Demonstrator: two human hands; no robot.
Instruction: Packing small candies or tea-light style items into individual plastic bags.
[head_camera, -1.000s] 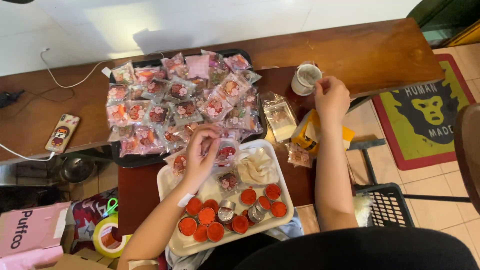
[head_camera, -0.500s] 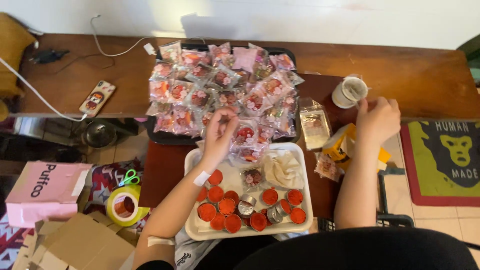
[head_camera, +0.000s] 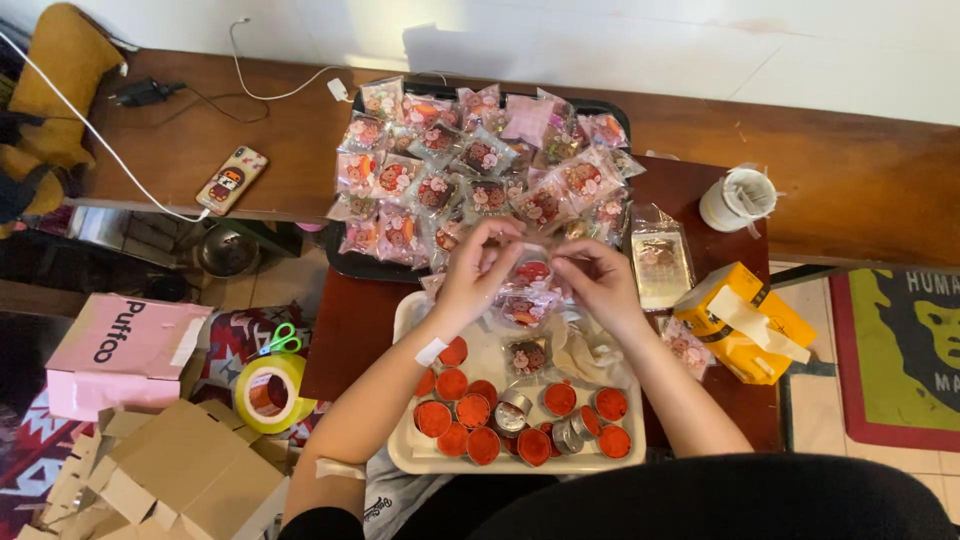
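Both pinched together on one small clear printed packet (head_camera: 531, 272), left hand (head_camera: 475, 272) and right hand (head_camera: 598, 280) at opposite edges, probably for sealing. Held just above the white tray (head_camera: 412, 455) of red-filled tins (head_camera: 455, 410); beyond the tray, finished packets (head_camera: 470, 160) heaped on a black tray (head_camera: 345, 265).

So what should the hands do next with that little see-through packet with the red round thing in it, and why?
Probably lay it on the heap of filled clear packets on the black tray. The left hand and right hand both pinch one small clear plastic packet with a red round piece inside, just above the white tray, and the heap lies right behind it.
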